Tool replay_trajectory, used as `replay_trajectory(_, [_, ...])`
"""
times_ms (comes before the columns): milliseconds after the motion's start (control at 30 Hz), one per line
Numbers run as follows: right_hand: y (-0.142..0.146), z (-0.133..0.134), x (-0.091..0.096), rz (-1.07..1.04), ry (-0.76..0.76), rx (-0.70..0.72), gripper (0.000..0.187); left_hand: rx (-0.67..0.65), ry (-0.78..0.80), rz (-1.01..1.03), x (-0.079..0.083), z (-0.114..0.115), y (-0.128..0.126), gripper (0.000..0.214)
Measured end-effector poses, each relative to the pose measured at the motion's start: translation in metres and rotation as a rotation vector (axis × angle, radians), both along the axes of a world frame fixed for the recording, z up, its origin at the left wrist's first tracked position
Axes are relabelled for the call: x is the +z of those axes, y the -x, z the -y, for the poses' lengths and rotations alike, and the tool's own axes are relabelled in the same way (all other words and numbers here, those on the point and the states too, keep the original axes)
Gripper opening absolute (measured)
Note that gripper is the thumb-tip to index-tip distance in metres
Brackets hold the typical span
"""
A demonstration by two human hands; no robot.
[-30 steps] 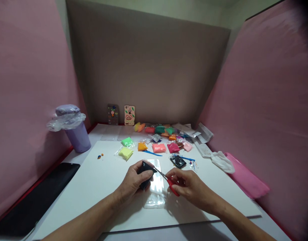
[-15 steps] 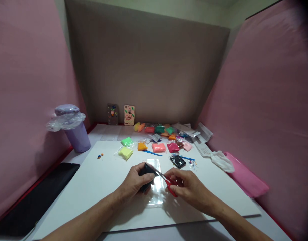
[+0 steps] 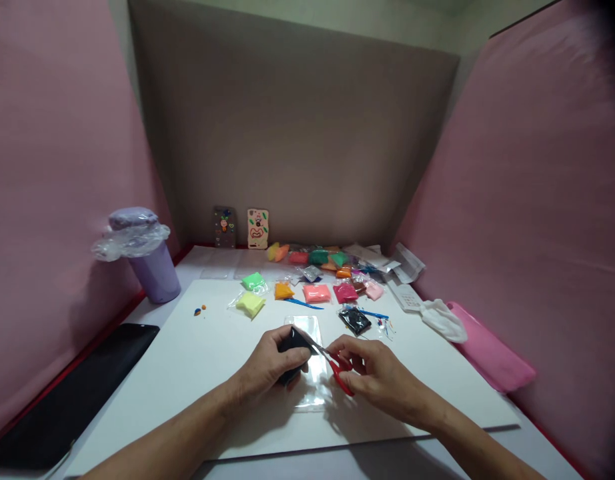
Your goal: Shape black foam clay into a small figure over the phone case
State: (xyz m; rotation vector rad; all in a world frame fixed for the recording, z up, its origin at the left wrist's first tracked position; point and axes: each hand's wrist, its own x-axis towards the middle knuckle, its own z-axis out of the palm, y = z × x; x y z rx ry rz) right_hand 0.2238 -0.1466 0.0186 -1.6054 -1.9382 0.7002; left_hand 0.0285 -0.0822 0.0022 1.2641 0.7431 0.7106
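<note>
My left hand is closed around a small black clay packet, held just above a clear phone case lying on the white board. My right hand grips red-handled scissors; their blades point left and touch the packet's top edge. Another black packet lies on the board behind my right hand.
Several coloured clay packets lie across the back of the board with a blue tool. A lilac bin lined with plastic stands at left, a black tablet in front of it. Two decorated phone cases lean on the back wall. A pink pouch lies at right.
Both hands have drawn slightly closer together, and the black packet has sunk a little lower in my left hand while the scissor blades stay at its edge.
</note>
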Motion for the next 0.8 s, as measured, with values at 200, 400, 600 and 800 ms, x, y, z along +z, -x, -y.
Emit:
replay_trajectory(200, [0.0015, -0.0019, -0.0019, -0.052, 0.019, 0.009, 0.023, -0.049, -0.014, -0.019, -0.0001, -0.0004, 0.0015, 0.025])
replay_trajectory(400, [0.0032, -0.0001, -0.0074, -0.166, 0.073, 0.011, 0.024, -0.053, -0.004, -0.019, -0.0006, -0.0006, 0.0012, 0.025])
replay_trajectory(600, [0.0085, 0.0012, -0.0031, -0.217, 0.081, 0.015, 0.022, -0.107, -0.01, -0.045, -0.0049, -0.0012, 0.0023, 0.026])
replay_trajectory(800, [0.0093, 0.0006, -0.0053, -0.226, 0.08, 0.019, 0.022, -0.12, -0.02, -0.065, -0.0081, -0.0015, 0.0032, 0.022])
